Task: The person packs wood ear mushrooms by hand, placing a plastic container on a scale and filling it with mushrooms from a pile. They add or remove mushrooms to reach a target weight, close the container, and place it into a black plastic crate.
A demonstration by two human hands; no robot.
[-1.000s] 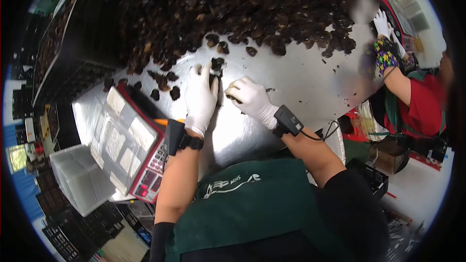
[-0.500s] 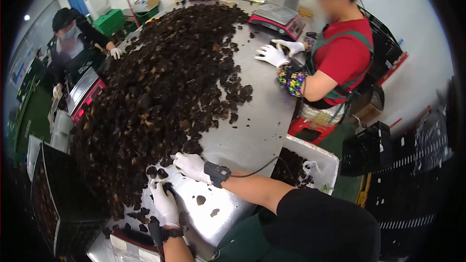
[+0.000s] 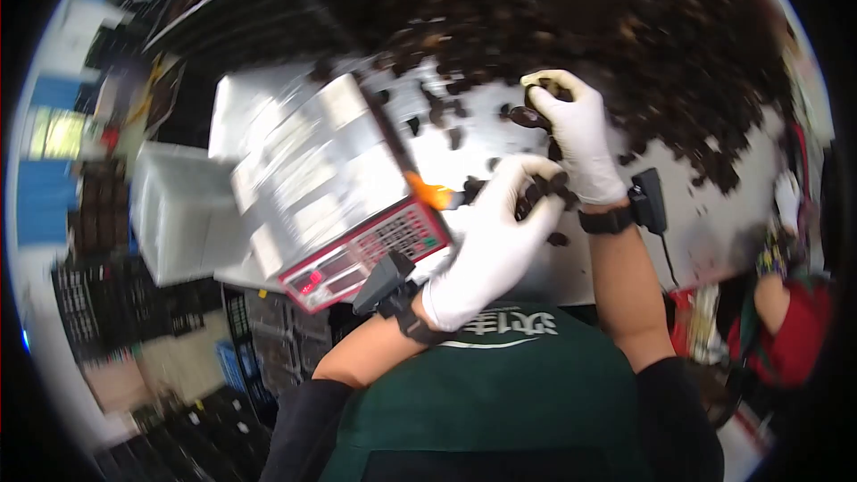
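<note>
My left hand (image 3: 500,241), in a white glove, curls round several dark pieces (image 3: 540,192) just above the metal table (image 3: 571,270). My right hand (image 3: 576,129), also gloved in white, is raised beside it with the fingers bent round dark, mushroom-like pieces (image 3: 553,87). Another dark piece (image 3: 528,118) shows below its thumb. The two hands are close together. Beyond them spreads a large heap of the same dark pieces (image 3: 625,27).
To the left stands a red-edged scale (image 3: 370,250) with plastic over its plate, beside clear plastic containers (image 3: 183,214). An orange object (image 3: 433,190) lies near the scale. A black crate (image 3: 259,18) stands at upper left. A co-worker's red sleeve (image 3: 803,330) shows at right.
The view has swung towards the scale. My left hand has closed round dark pieces, and my right hand now holds some, raised near the heap.
</note>
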